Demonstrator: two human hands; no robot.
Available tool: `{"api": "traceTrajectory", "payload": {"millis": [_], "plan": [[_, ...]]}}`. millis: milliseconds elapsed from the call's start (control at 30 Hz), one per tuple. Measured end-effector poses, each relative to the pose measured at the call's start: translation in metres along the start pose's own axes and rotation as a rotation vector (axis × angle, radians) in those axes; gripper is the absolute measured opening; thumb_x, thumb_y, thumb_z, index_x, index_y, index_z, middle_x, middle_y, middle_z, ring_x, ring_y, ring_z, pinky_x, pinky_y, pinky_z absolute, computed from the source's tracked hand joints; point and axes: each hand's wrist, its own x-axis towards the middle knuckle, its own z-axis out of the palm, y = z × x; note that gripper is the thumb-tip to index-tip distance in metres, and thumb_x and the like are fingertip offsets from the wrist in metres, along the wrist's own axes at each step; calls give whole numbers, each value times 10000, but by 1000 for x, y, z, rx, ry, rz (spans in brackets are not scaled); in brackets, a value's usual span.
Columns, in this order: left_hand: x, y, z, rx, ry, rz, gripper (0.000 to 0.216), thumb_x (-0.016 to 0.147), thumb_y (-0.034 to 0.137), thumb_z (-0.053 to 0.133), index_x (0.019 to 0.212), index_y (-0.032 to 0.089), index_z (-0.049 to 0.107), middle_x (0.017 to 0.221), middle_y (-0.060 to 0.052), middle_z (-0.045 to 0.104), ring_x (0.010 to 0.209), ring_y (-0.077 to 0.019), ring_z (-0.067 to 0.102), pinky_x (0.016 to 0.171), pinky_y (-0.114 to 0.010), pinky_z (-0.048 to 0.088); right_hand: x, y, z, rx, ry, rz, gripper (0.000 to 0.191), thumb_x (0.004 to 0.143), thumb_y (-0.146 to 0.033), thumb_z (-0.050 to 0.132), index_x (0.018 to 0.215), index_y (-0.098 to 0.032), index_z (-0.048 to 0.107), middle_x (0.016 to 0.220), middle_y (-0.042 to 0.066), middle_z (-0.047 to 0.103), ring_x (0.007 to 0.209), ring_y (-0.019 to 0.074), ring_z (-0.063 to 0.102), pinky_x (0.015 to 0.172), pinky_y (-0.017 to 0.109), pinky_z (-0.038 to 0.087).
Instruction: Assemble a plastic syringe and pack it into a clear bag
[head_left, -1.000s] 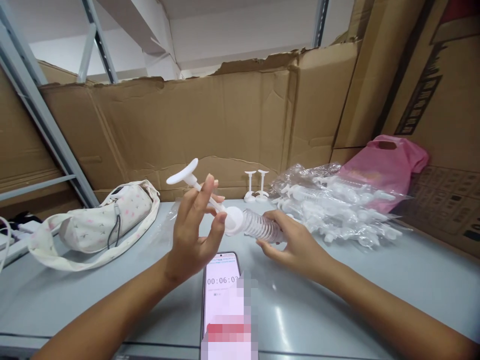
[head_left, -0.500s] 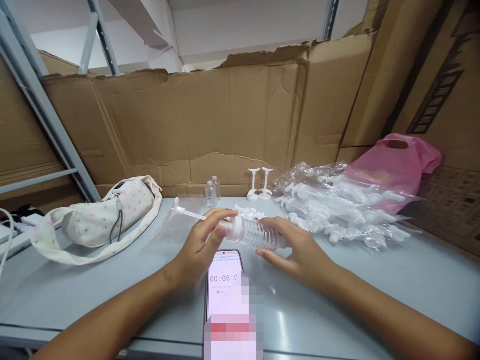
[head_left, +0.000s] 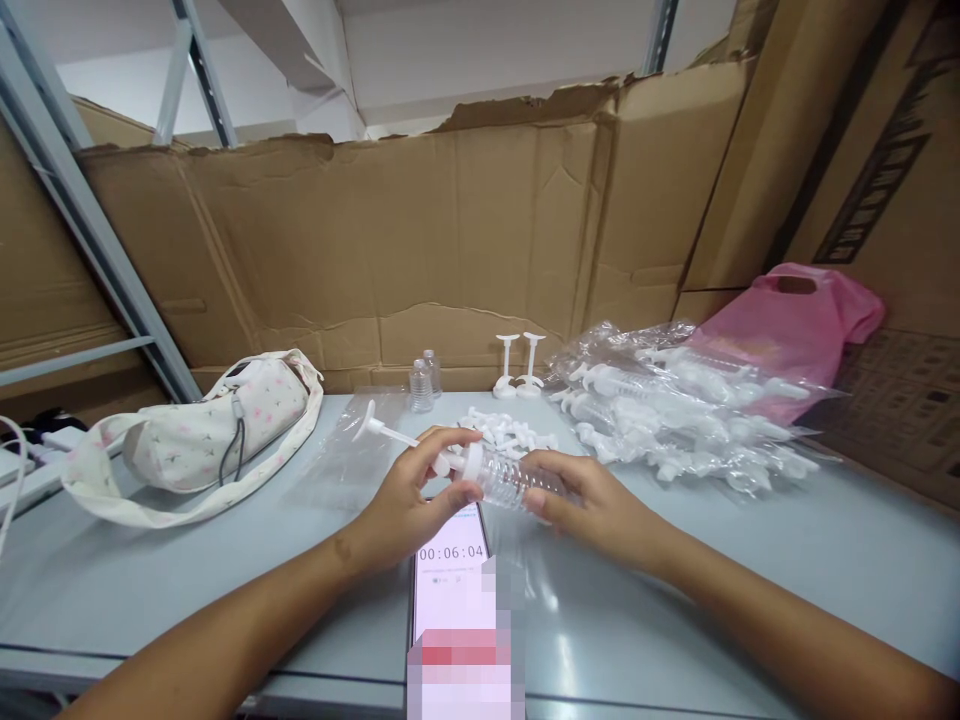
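My left hand pinches the white collar of a pump top whose stem and flat head point to the left. My right hand wraps the ribbed clear bottle that the collar sits on. Both hands hold the piece level, just above a phone lying on the grey table with a timer on its screen. A small heap of loose white pump parts lies right behind the bottle.
A floral cloth bag lies at the left. Clear bags of white pump parts and a pink plastic bag sit at the right. Two small bottles and two upright white pumps stand by the cardboard wall.
The pump and bottle have come down from a raised, tilted pose to level over the phone. My left hand has closed round the collar; the right hand has closed on the bottle.
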Motion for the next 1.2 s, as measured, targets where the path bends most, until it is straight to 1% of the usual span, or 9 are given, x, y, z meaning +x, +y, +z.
{"api": "traceTrajectory", "payload": {"millis": [133, 267, 367, 433, 533, 633, 867, 1067, 1200], "plan": [[-1, -1, 0, -48, 14, 3, 336, 814, 351, 605, 1133, 258, 554, 1149, -62, 539, 1107, -222, 495, 948, -378, 362, 0, -1, -1, 200, -84, 77, 397, 833, -542, 479, 774, -154, 546, 682, -8, 482, 509, 96, 470, 455, 227, 384], [-2, -1, 0, -57, 31, 30, 350, 806, 349, 618, 1135, 245, 560, 1138, -64, 551, 1104, -218, 501, 941, -358, 368, -2, -1, -2, 258, -121, 81, 388, 855, -520, 479, 754, -150, 540, 669, -24, 451, 484, 67, 433, 453, 207, 342], [-1, -1, -3, 5, 23, 51, 360, 806, 356, 615, 1142, 244, 553, 1137, -65, 559, 1097, -219, 504, 926, -354, 384, -1, 0, 0, 317, -133, 97, 405, 848, -537, 482, 755, -147, 533, 643, -32, 453, 450, 55, 407, 445, 206, 315], [-1, -1, -6, 38, -19, 61, 366, 828, 359, 583, 1171, 243, 526, 1128, -66, 562, 1074, -212, 519, 907, -350, 406, 0, 1, 3, 370, -150, 121, 446, 832, -577, 471, 721, -147, 515, 600, -34, 463, 418, 54, 397, 433, 210, 301], [0, 0, -10, 52, -129, 84, 438, 844, 330, 562, 1256, 248, 439, 1188, -74, 527, 1082, -200, 521, 913, -336, 428, 2, 4, 6, 433, -159, 164, 513, 802, -642, 444, 674, -149, 501, 566, -21, 490, 386, 60, 394, 403, 212, 280], [1, 0, -11, 70, -190, 114, 478, 840, 286, 575, 1283, 257, 397, 1233, -72, 499, 1112, -190, 509, 935, -317, 430, 3, 8, 5, 450, -160, 165, 530, 800, -650, 440, 656, -146, 512, 553, -18, 494, 384, 61, 397, 394, 209, 272], [-1, 2, -10, 177, -142, 142, 453, 818, 281, 610, 1234, 247, 433, 1163, -60, 549, 1041, -174, 542, 865, -282, 464, 1, 6, 1, 471, -153, 166, 511, 793, -627, 482, 636, -141, 516, 550, -20, 502, 377, 47, 383, 386, 205, 253], [-4, 12, -13, 281, -154, 345, 490, 807, 239, 622, 1252, 226, 418, 1195, -76, 548, 1053, -173, 536, 916, -288, 437, -2, 2, 0, 704, -288, 260, 537, 772, -653, 485, 626, -138, 528, 477, -42, 475, 303, 24, 296, 340, 197, 184], [-6, 16, -12, 314, -175, 377, 437, 850, 243, 552, 1260, 213, 406, 1237, -113, 529, 1150, -214, 502, 950, -334, 427, -4, 1, -4, 758, -365, 307, 510, 787, -631, 490, 628, -148, 526, 475, -49, 488, 289, 17, 266, 338, 192, 184]]}}
